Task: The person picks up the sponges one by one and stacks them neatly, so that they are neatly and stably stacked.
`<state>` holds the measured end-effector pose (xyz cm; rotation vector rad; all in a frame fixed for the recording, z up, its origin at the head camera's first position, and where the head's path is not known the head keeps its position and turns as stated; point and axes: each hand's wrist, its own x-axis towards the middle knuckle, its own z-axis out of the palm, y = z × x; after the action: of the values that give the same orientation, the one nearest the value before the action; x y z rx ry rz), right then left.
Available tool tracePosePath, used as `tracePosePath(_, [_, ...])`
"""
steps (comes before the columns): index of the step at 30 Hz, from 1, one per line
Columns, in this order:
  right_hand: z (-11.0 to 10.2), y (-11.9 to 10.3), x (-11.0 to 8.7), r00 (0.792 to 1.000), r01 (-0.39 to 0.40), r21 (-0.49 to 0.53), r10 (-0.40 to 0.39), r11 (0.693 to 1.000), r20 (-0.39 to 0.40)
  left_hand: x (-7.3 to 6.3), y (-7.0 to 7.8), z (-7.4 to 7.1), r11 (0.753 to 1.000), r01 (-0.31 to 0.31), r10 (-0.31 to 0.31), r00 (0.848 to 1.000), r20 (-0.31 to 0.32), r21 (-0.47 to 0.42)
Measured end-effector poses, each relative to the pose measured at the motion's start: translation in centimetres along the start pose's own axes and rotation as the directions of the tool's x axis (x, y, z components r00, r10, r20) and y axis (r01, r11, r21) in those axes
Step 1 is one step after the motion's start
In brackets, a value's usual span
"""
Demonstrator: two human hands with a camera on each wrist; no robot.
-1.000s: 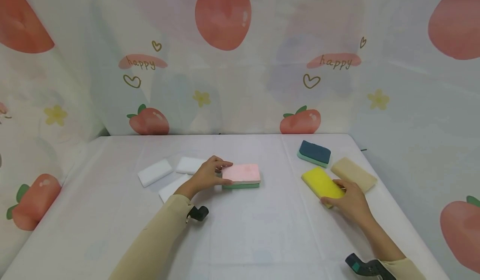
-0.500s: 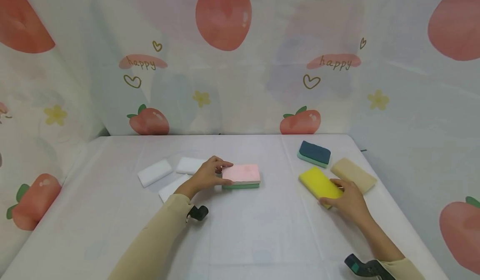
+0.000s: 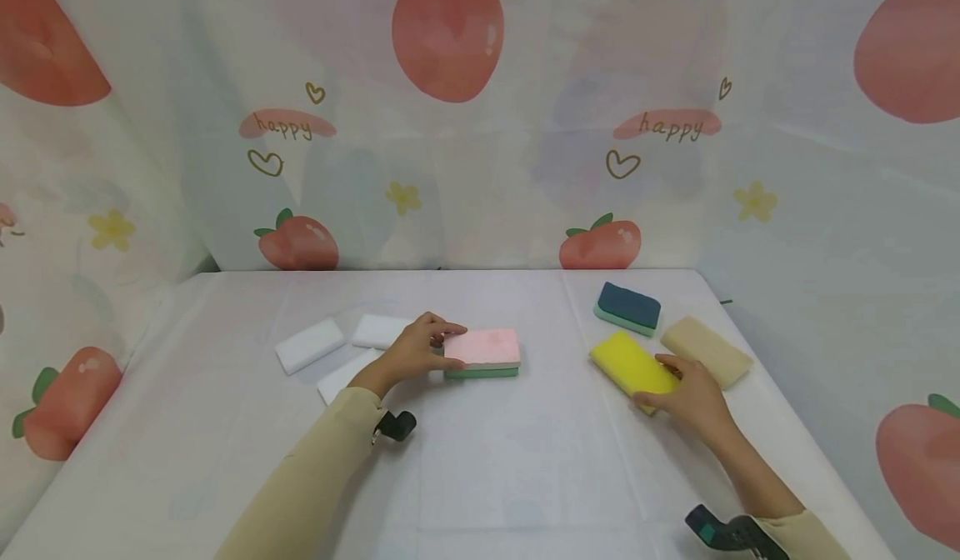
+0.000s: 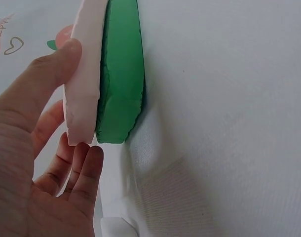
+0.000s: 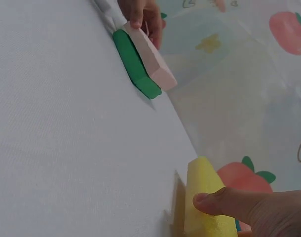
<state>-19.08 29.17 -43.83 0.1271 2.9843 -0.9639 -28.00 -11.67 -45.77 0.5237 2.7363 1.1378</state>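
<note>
A pink sponge [image 3: 482,346] lies flat on a green sponge [image 3: 483,372] near the middle of the table. My left hand [image 3: 411,353] holds the pink sponge at its left end, thumb on the near side. In the left wrist view a narrow dark seam runs between the pink sponge [image 4: 84,94] and the green sponge [image 4: 120,74]. On the right, my right hand [image 3: 697,402] grips a yellow sponge [image 3: 630,362] between thumb and fingers. The yellow sponge [image 5: 202,180] is close to the cloth; whether it touches I cannot tell.
Several white sponges [image 3: 309,346] lie at the left, one partly behind my left arm. A dark blue sponge [image 3: 632,303] sits on a light green one at the back right, with a beige sponge [image 3: 708,350] nearer the right edge. White cloth [image 3: 525,468] covers the table.
My right hand and the yellow sponge have shifted slightly to the left, away from the beige sponge. The left hand and the pink and green sponges have stayed put.
</note>
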Motion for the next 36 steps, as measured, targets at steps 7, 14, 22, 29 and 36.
tracePosePath(7, [-0.3,-1.0,0.1,1.0,0.031,-0.01,-0.031,0.999,0.003,0.1,-0.1,0.0,1.0,0.01,-0.01,1.0,0.0,-0.001])
tracePosePath(14, [-0.2,-1.8,0.6,0.999,0.052,0.002,-0.052,0.999,0.015,-0.1,0.1,-0.1,1.0,0.017,-0.017,1.0,0.003,-0.025])
tracePosePath(22, [-0.1,-3.0,0.7,0.998,0.06,-0.002,-0.06,0.998,0.003,0.0,0.0,0.0,0.999,0.027,-0.027,1.0,0.002,-0.03])
tracePosePath(29, [0.0,-3.9,0.8,0.996,0.087,-0.016,-0.087,0.996,0.001,0.1,0.0,0.1,0.999,0.027,-0.026,1.0,0.007,-0.032])
tracePosePath(36, [0.2,-4.8,1.2,0.994,0.113,-0.011,-0.113,0.994,0.011,-0.1,0.1,0.0,0.999,0.017,-0.017,1.0,0.006,-0.03])
